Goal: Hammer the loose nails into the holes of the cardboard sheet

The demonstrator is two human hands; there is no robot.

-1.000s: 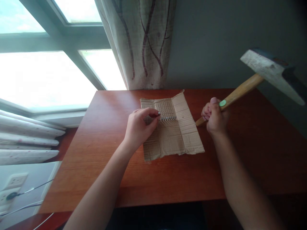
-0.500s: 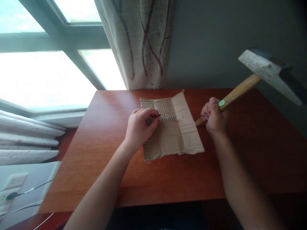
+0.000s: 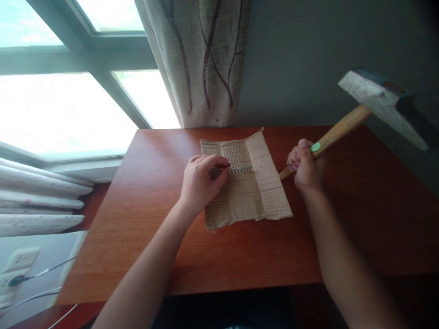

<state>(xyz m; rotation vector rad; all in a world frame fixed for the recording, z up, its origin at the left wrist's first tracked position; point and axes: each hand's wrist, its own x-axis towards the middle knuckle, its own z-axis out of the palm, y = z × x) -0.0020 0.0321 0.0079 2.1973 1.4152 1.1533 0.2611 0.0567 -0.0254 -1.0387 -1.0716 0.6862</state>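
Compared with a second ago, the hammer [image 3: 377,97] sits slightly further left in the head view, while the left hand [image 3: 203,182] has hardly shifted. That hand pinches a small metal piece [image 3: 228,164], apparently a nail, between thumb and forefinger, at the edge of a dotted panel [image 3: 236,155] on the cardboard [image 3: 245,198]. A row of small metal bits [image 3: 244,169] lines the panel's near edge. The cardboard lies on the table [image 3: 137,237]. Well to its right, the right hand [image 3: 307,168] grips the wooden handle, the hammer's head raised beyond the fist; whether the handle's butt touches the cardboard I cannot tell.

Judging by this hold, good practice is to keep the piece upright on one dot, pinch it low, and leave its top clear of the fingertips. Short, light taps with a square face suit so slight a thing; a full swing risks the fingers.
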